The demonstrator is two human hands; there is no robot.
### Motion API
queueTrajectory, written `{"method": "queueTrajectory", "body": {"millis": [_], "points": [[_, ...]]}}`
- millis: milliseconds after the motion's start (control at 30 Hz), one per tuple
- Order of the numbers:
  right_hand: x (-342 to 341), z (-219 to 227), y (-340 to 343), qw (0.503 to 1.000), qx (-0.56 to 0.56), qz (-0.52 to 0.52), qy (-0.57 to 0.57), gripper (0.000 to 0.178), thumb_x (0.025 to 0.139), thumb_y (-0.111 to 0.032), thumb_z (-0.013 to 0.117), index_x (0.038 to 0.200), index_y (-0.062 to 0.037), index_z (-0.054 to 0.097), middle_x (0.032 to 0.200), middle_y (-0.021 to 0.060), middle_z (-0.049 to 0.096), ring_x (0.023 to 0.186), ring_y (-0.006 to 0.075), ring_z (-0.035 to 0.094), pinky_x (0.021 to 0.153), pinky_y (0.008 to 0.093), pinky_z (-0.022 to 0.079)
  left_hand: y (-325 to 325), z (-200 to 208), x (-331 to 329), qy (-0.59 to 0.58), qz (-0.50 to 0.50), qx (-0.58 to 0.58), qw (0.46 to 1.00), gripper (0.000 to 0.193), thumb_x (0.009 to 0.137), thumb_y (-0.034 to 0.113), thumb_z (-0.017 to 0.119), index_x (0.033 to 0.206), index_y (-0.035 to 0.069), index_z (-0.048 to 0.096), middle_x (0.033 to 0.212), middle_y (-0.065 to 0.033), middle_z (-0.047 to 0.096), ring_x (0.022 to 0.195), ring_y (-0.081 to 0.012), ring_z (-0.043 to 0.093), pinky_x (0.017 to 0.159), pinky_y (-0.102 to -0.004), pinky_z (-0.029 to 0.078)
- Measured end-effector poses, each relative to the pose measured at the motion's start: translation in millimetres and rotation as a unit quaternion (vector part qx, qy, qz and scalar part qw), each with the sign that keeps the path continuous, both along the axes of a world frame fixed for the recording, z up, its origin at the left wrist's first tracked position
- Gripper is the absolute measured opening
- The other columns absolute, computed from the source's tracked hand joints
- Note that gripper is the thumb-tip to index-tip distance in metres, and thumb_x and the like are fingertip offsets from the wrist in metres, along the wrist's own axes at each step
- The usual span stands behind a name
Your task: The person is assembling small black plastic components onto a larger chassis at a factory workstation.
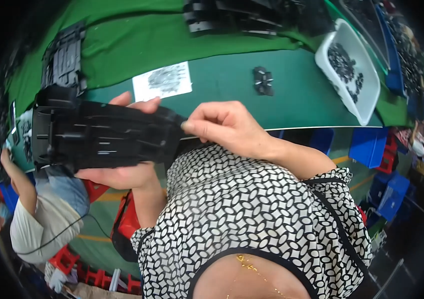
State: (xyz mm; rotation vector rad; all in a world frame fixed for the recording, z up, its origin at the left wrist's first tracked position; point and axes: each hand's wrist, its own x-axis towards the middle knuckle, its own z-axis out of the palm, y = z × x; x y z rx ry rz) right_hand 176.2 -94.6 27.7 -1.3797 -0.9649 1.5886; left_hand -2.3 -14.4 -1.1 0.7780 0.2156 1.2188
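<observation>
A long black moulded plastic part (107,132), with ribs and slots on its upper face, is held over the table's front edge. My left hand (127,175) is closed around it from below, the thumb along the near side and fingertips showing over the far side. At the part's right end, my right hand (229,127) is closed in a pinch, its fingertips touching or very close to the edge. Whatever sits between those fingertips is too small to make out. Beyond the hands lie a printed white sheet (162,80) and a small cluster of black pieces (263,81).
A white bin (370,94) of small black parts stands at the right on the green table (217,79). Larger black plastic parts (232,17) lie on green cloth at the back, more (65,60) at the left. Another person (47,219) sits at the left.
</observation>
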Motion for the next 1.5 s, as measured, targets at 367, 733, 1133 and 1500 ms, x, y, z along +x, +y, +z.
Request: {"method": "queueTrajectory", "body": {"millis": [367, 733, 1133, 1500], "points": [[105.0, -6.0, -30.0, 0.896, 0.132, -0.167, -0.389, 0.012, 0.084, -0.005, 0.065, 0.094, 0.0012, 0.065, 0.084, 0.0058, 0.061, 0.072, 0.012, 0.059, 0.065, 0.0244, 0.048, 20.8, -34.3, -5.7, -0.14, -0.01, -0.058, 0.988, 0.086, 0.088, 0.071, 0.029, 0.146, 0.008, 0.02, 0.136, -0.0265, 0.038, 0.105, -0.0409, 0.056, 0.099, -0.0596, 0.038], [110.0, -10.5, -13.7, 0.83, 0.156, -0.07, -0.531, 0.013, 0.08, -0.011, 0.068, 0.091, -0.0029, 0.067, 0.084, 0.009, 0.062, 0.079, 0.0245, 0.061, 0.068, 0.0342, 0.05, 21.4, -35.6, -5.9, -0.085, 0.013, -0.058, 0.995, 0.083, 0.088, 0.069, 0.032, 0.146, 0.011, 0.021, 0.133, -0.0257, 0.041, 0.105, -0.0384, 0.057, 0.096, -0.0585, 0.041], [114.0, -3.0, -3.7, 0.979, -0.001, -0.195, -0.055, 0.016, 0.086, -0.01, 0.066, 0.096, 0.0014, 0.065, 0.083, 0.0033, 0.065, 0.07, 0.0078, 0.058, 0.064, 0.0199, 0.046, 20.6, -33.2, -4.5, -0.073, 0.046, -0.078, 0.993, 0.084, 0.088, 0.07, 0.029, 0.143, 0.007, 0.026, 0.13, -0.0261, 0.044, 0.1, -0.0396, 0.059, 0.093, -0.0567, 0.044], [61.6, 3.3, 41.5, 0.982, 0.062, -0.076, -0.16, 0.015, 0.086, -0.008, 0.065, 0.098, 0.0006, 0.066, 0.086, 0.0028, 0.066, 0.071, 0.0077, 0.059, 0.063, 0.0203, 0.046, 19.5, -29.6, -2.4, -0.089, 0.039, -0.124, 0.988, 0.09, 0.086, 0.074, 0.026, 0.138, 0.0, 0.032, 0.128, -0.0242, 0.048, 0.1, -0.0389, 0.059, 0.084, -0.0476, 0.05]]}}
